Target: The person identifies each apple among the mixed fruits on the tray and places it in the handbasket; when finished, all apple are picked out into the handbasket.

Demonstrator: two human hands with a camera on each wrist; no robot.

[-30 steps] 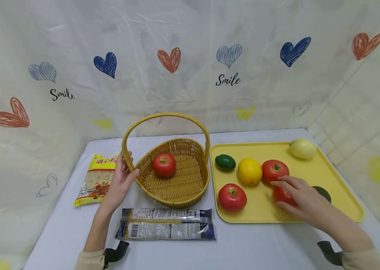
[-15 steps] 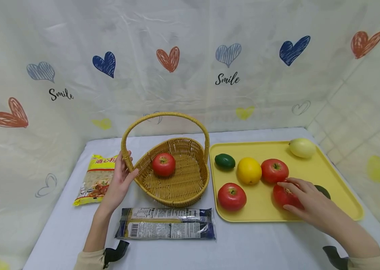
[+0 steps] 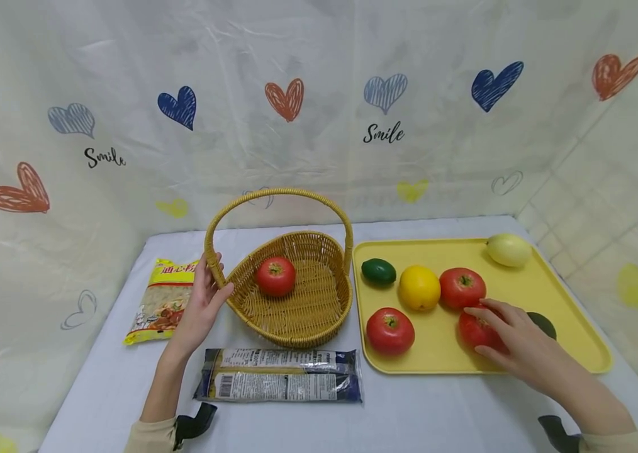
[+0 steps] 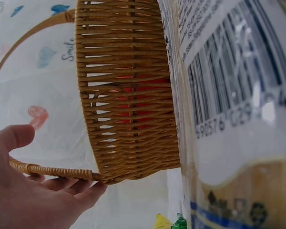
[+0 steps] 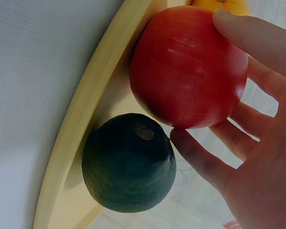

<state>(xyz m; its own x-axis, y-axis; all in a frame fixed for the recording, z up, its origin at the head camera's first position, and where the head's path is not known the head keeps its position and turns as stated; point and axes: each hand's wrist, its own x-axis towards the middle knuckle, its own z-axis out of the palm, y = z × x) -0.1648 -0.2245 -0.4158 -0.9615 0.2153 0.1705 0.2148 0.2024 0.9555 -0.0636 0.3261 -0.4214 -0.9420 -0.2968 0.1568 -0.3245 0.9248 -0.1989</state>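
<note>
My left hand (image 3: 201, 308) is at the left side of the wicker basket's handle (image 3: 212, 251), its fingers reaching behind the handle. In the left wrist view those fingers (image 4: 69, 188) lie fairly straight against the handle, with the thumb standing off it. Inside the wicker basket (image 3: 310, 314) sits one red tomato (image 3: 276, 277). Over the yellow tray (image 3: 432, 362), my right hand (image 3: 520, 340) holds another tomato (image 3: 476, 330), thumb on one side and fingers on the other. A dark green avocado (image 5: 128, 167) lies beside that tomato, partly hidden by the hand in the head view.
The tray also bears two more tomatoes, one at the front left (image 3: 390, 331), an orange (image 3: 419, 287), a small green fruit (image 3: 378, 272) and a pale yellow-green fruit (image 3: 508, 250). Long printed packets (image 3: 279, 375) lie before the basket. A yellow pasta bag (image 3: 162, 305) lies left.
My right hand has shifted slightly right and settled around the tomato, which shows more than before. My left hand and the basket have kept their places.
</note>
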